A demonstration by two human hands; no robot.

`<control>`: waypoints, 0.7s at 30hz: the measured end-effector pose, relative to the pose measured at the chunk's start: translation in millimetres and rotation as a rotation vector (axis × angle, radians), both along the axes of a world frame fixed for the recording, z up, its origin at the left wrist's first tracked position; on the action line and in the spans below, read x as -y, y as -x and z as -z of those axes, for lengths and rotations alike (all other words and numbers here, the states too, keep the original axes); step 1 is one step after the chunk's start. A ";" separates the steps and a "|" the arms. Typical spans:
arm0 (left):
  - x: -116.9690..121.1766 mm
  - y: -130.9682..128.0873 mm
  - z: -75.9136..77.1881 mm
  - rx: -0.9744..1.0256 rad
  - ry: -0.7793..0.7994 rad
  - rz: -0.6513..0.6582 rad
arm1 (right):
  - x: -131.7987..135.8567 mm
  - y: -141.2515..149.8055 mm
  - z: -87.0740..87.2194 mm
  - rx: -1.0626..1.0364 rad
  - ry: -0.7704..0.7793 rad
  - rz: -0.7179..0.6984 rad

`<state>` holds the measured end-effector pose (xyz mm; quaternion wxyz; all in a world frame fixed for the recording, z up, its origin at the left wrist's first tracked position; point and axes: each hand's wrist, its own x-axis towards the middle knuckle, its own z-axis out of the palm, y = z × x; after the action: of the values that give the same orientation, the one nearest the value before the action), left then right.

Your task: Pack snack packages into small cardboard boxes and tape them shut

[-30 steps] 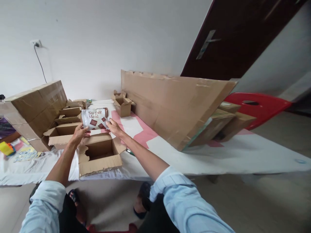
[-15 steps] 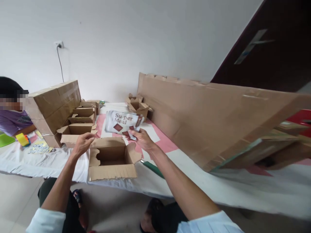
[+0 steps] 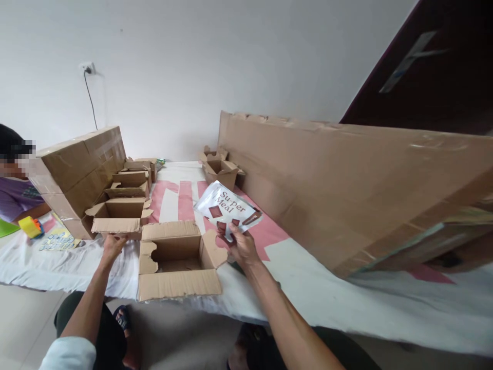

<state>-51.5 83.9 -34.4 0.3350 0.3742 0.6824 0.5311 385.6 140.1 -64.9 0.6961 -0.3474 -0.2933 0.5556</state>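
My right hand (image 3: 242, 244) holds a silver-white pouch (image 3: 227, 208) printed "Su-per Meal" by its lower edge, tilted above the table. Below and left of it stands an open cardboard box (image 3: 179, 285) with its flaps spread; no contents show in the part I can see. My left hand (image 3: 113, 247) is at the front of a second open cardboard box (image 3: 115, 224), its fingers bent against the box under the front flap and partly hidden.
More open boxes (image 3: 127, 191) line the left side beside a stack of taped cartons (image 3: 80, 180). Small boxes (image 3: 221, 174) stand at the back. A long cardboard panel (image 3: 308, 180) borders the right. A person (image 3: 19, 198) is at far left, near a yellow tape dispenser (image 3: 30, 227).
My left hand has moved down and left from the near box's flap to the front of the second box. My right hand has carried the pouch right and slightly down, tilting it.
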 end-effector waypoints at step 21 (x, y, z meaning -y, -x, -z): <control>-2.4 -12.5 -56.5 0.416 -0.082 -0.233 | 3.4 -1.4 60.8 -0.097 0.093 -0.118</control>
<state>-39.0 86.3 22.1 0.3892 0.1887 0.6153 0.6590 387.0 136.7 -125.7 0.6585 -0.3343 -0.2531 0.6249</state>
